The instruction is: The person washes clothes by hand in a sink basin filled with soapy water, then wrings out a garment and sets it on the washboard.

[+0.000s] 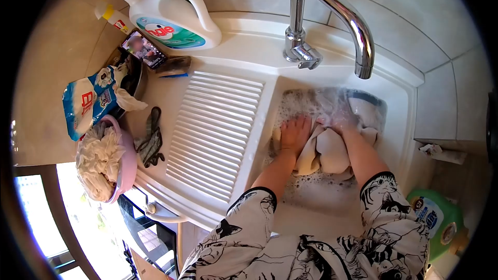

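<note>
A light beige cloth [333, 150] lies bunched in the soapy water of the white sink [402, 109]. At its left side my left hand [296, 134] rests in the suds with its fingers spread and pointing forward. My right hand [342, 118] is on the far part of the cloth, half under foam, and its fingers are hidden by suds and cloth. A pale piece of cloth with a dark grey band [363, 96] shows at the back right of the water. The chrome faucet [364, 46] arches above the sink's rear edge, its spout over the basin.
Left of the sink is a ribbed washboard [218, 129]. Beyond it stand a white detergent jug [179, 18], a phone [143, 49], a blue-white bag [88, 101], a dark cloth [150, 142] and a pink basin [128, 166] of cloths. A green bottle [441, 223] stands at right.
</note>
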Demonstrator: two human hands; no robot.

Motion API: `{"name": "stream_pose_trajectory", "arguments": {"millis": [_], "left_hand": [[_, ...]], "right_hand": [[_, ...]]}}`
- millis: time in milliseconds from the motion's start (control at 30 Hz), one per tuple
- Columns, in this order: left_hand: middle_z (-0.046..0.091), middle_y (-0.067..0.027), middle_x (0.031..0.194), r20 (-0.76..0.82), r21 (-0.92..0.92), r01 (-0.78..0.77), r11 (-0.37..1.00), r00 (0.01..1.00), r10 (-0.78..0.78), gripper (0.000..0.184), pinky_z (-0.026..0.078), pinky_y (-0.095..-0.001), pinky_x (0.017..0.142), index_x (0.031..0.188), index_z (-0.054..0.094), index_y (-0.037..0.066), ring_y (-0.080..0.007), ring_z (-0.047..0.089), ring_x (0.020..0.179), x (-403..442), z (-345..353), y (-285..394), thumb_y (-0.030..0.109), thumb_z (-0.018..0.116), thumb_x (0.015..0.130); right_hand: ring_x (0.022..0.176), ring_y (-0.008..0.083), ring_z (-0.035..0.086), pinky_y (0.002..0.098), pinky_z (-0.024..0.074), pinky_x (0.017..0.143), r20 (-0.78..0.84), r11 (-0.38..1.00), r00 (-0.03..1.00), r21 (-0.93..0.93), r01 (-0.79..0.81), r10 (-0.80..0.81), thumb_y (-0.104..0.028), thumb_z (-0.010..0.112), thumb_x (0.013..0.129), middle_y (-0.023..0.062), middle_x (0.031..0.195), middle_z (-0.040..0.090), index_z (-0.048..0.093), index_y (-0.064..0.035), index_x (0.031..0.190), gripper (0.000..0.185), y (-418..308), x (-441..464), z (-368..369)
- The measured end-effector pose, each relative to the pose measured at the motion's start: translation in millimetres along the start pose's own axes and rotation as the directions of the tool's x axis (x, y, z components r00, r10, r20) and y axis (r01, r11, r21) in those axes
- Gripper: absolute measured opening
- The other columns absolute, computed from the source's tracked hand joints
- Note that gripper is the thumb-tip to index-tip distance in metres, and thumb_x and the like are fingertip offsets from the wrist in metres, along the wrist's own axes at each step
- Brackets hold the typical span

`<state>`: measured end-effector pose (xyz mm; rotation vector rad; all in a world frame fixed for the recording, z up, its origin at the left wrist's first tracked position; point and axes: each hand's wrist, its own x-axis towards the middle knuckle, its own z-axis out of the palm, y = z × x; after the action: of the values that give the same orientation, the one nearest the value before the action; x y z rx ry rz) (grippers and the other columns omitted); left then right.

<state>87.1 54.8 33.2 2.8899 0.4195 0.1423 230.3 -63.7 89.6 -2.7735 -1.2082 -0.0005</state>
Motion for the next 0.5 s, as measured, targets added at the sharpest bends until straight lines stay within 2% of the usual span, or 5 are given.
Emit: {"name": "stream_pose_trajectory", "arguments": {"millis": [33,100,200,300,500], "left_hand": [[0.056,-0.0072,0.121,0.0,0.035,0.0,0.999,1.0,0.0,0.035,0.042,-0.049,0.082,0.121,0.054,0.013,-0.0273,0.056,0.1,0.9,0.7,-0.4,0.02,0.046,0.088],[0.059,-0.0084,0.114,-0.015,0.058,-0.008,0.998,1.0,0.009,0.031,0.047,-0.0478,0.076,0.116,0.056,0.014,-0.0265,0.059,0.093,11.4,-11.5,2.6,0.02,0.045,0.088],[0.06,-0.0108,0.112,0.377,-0.123,0.141,0.982,0.922,-0.085,0.03,0.05,-0.0452,0.074,0.117,0.054,0.014,-0.0293,0.06,0.095,20.5,-33.1,6.9,0.021,0.044,0.09],[0.058,-0.0123,0.116,0.393,-0.098,0.112,0.989,0.917,-0.065,0.035,0.049,-0.0456,0.081,0.122,0.051,0.014,-0.0323,0.059,0.101,26.9,-31.2,-3.0,0.026,0.047,0.09],[0.052,-0.0199,0.127,0.282,-0.239,0.066,0.969,0.959,0.004,0.071,0.048,-0.047,0.084,0.129,0.045,0.012,-0.0369,0.057,0.104,-2.3,-80.1,3.5,0.033,0.075,0.068]], "right_hand": [[0.117,0.0347,0.05,0.0405,0.0412,0.097,-0.004,1.0,1.0,-0.005,-0.001,0.001,-0.054,0.077,0.067,0.0256,0.131,0.048,0.034,0.0021,0.139,0.1,4.3,7.4,-1.5],[0.099,0.0347,0.061,0.0402,0.0465,0.088,0.506,0.889,0.86,0.365,-0.276,0.06,-0.053,0.08,0.063,0.0237,0.11,0.063,0.044,0.0033,0.132,0.096,19.7,23.9,-4.5],[0.084,0.0362,0.065,0.0422,0.0496,0.078,0.537,0.759,0.834,0.488,-0.431,0.129,-0.05,0.078,0.065,0.0214,0.091,0.067,0.061,0.0003,0.112,0.071,20.1,19.4,1.6],[0.074,0.0383,0.063,0.0427,0.0497,0.07,0.344,0.893,0.923,0.342,-0.293,0.171,-0.046,0.077,0.065,0.0205,0.077,0.065,0.068,-0.0007,0.085,0.051,0.3,0.5,-11.6],[0.072,0.0357,0.061,0.0444,0.0475,0.068,0.095,0.894,0.99,0.428,-0.131,0.1,-0.042,0.074,0.068,0.0186,0.073,0.063,0.069,-0.0021,0.082,0.042,-33.5,-68.6,-65.6]]}}
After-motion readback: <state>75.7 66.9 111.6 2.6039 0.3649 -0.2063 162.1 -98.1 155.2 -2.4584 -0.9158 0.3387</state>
